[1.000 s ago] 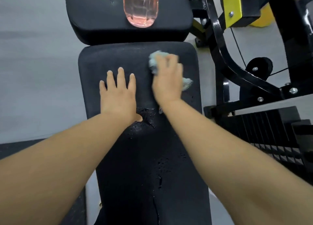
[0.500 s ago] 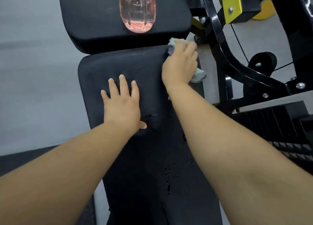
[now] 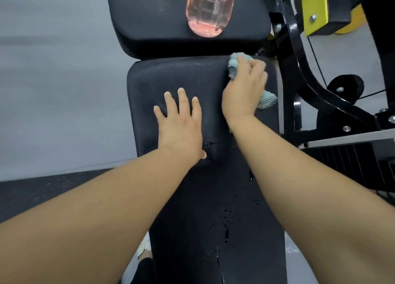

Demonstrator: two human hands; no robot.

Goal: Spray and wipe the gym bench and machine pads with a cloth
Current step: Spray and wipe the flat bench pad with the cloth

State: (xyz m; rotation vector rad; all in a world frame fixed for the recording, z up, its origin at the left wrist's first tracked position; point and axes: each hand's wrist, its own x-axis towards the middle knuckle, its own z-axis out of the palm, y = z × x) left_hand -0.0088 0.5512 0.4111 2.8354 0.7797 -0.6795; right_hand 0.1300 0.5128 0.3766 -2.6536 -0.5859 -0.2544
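A long black bench pad (image 3: 162,80) runs down the middle of the view, with wet droplets on its near half. My left hand (image 3: 181,123) lies flat on it, fingers straight and spread. My right hand (image 3: 243,91) grips a bunched light-blue cloth (image 3: 234,64) and presses it on the pad's far right corner; a frayed end of the cloth sticks out under the palm. A second black pad (image 3: 149,16) sits beyond, and a clear bottle with pink liquid (image 3: 206,12) lies on it.
A black machine frame (image 3: 299,65) with bolts, a yellow plate (image 3: 314,8) and a cable pulley (image 3: 346,87) stands close on the right. A black weight stack (image 3: 352,162) lies lower right. Grey floor (image 3: 64,91) spreads to the left.
My right hand has carried the cloth from the middle of the pad up to its far right corner, and stayed there over the last half second. My left hand has kept its place on the pad.
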